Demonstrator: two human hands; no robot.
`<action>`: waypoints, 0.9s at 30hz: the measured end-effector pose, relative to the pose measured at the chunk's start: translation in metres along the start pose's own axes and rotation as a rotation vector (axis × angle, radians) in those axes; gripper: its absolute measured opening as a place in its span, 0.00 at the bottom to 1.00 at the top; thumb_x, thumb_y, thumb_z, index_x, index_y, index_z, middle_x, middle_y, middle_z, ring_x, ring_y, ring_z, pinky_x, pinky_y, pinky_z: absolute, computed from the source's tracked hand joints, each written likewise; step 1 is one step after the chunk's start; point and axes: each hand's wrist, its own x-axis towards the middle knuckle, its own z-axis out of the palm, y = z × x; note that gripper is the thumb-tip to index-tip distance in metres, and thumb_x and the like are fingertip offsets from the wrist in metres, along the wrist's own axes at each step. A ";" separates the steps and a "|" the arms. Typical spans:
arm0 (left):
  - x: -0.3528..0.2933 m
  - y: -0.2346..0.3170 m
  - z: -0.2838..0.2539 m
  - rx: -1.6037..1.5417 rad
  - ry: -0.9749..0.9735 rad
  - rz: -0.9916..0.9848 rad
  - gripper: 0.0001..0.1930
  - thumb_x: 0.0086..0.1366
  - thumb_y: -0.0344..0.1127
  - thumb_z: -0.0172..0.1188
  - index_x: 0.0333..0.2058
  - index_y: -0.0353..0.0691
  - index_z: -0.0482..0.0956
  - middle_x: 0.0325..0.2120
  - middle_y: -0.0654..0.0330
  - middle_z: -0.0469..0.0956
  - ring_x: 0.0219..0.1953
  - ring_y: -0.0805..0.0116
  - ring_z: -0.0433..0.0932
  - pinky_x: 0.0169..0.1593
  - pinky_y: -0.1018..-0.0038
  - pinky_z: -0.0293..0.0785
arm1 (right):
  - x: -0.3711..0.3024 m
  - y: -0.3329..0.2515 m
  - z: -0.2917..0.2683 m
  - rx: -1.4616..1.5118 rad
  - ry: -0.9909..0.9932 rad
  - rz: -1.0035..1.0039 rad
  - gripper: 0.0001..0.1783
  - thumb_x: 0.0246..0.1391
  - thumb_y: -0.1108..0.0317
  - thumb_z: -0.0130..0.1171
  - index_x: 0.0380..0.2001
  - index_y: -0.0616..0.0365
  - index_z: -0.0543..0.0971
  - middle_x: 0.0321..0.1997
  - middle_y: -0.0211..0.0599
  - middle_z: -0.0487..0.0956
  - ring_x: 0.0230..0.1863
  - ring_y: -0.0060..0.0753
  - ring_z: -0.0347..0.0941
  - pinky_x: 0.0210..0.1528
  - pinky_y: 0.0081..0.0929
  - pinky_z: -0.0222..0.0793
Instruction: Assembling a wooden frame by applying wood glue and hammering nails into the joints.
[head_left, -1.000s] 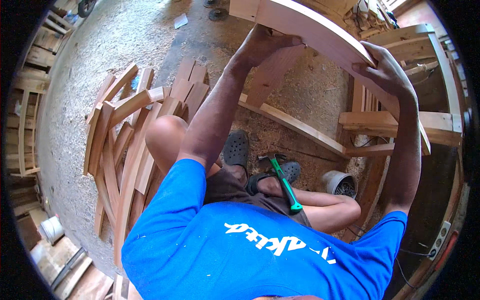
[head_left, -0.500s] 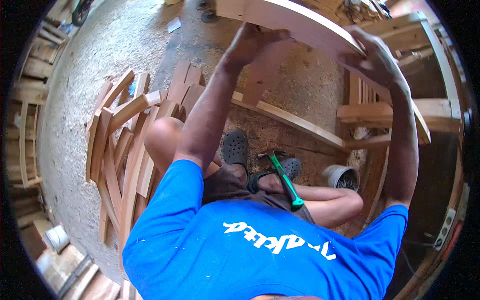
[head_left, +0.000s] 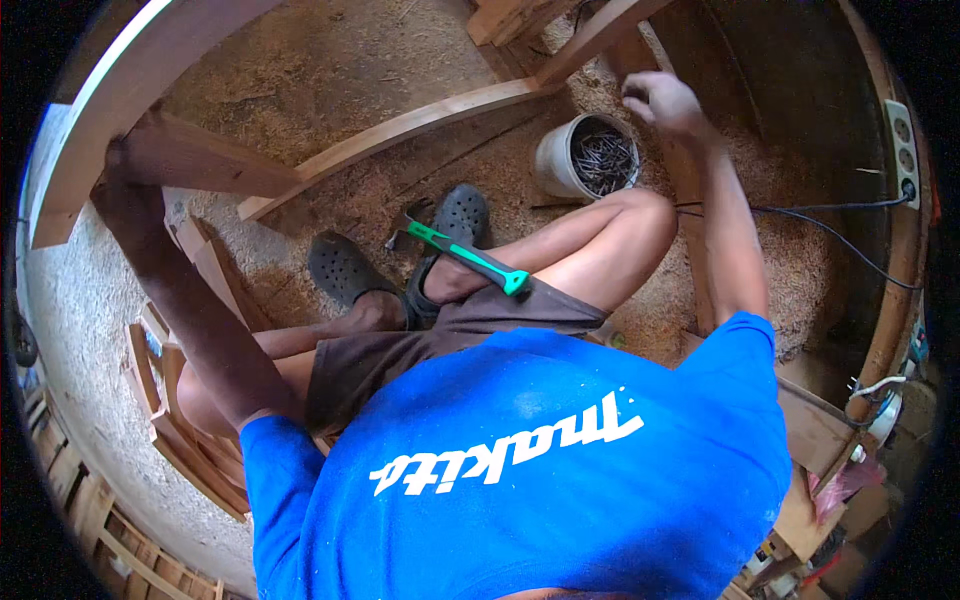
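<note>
My left hand (head_left: pixel 132 195) grips a wooden frame where its wide pale board (head_left: pixel 150 70) meets a shorter upright piece (head_left: pixel 215 158); the fingers are in shadow. A long thin rail (head_left: pixel 420 122) of the frame runs near the floor. My right hand (head_left: pixel 668 103) is raised beside a white bucket (head_left: pixel 556 165) of nails (head_left: pixel 603 160). Its fingers are curled with a gap to the thumb, and nothing shows between them. Across my lap and ankle lies a claw hammer (head_left: pixel 465 257) with a green and black handle, untouched by either hand.
Cut wood strips (head_left: pixel 185 440) are stacked by my left knee. Wood shavings cover the floor (head_left: pixel 330 60). On the right, a black cable (head_left: pixel 800 208) runs to a white power strip (head_left: pixel 903 150). Wooden pieces (head_left: pixel 520 18) stand beyond the bucket.
My right hand has let go of the board and come down beside the nail bucket. My left hand stays on the frame. The view has swung toward the right.
</note>
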 end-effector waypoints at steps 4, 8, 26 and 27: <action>0.000 0.005 0.001 -0.381 -0.039 -0.081 0.19 0.70 0.37 0.55 0.55 0.33 0.73 0.51 0.44 0.78 0.56 0.51 0.76 0.61 0.58 0.70 | -0.004 0.054 0.084 0.066 -0.053 0.205 0.15 0.51 0.66 0.64 0.42 0.59 0.83 0.41 0.53 0.83 0.45 0.55 0.80 0.49 0.44 0.74; -0.003 0.009 0.001 -0.445 -0.029 -0.145 0.25 0.73 0.41 0.52 0.60 0.29 0.66 0.56 0.43 0.73 0.59 0.47 0.73 0.65 0.50 0.66 | 0.004 0.064 0.143 -0.139 -0.117 0.249 0.14 0.50 0.67 0.63 0.41 0.57 0.83 0.41 0.53 0.83 0.45 0.55 0.79 0.50 0.46 0.74; -0.009 0.011 0.002 -0.253 -0.093 -0.042 0.28 0.72 0.49 0.55 0.60 0.32 0.69 0.56 0.46 0.75 0.58 0.54 0.75 0.62 0.60 0.70 | -0.048 0.086 0.107 0.198 -0.023 0.178 0.12 0.49 0.72 0.64 0.39 0.63 0.79 0.37 0.50 0.82 0.41 0.48 0.78 0.46 0.39 0.72; -0.009 0.009 0.003 -0.307 -0.079 -0.066 0.26 0.73 0.48 0.54 0.59 0.33 0.70 0.56 0.47 0.76 0.57 0.55 0.76 0.62 0.61 0.71 | -0.051 0.086 0.103 0.288 -0.008 0.185 0.12 0.49 0.72 0.64 0.38 0.63 0.79 0.36 0.48 0.82 0.39 0.43 0.78 0.46 0.38 0.72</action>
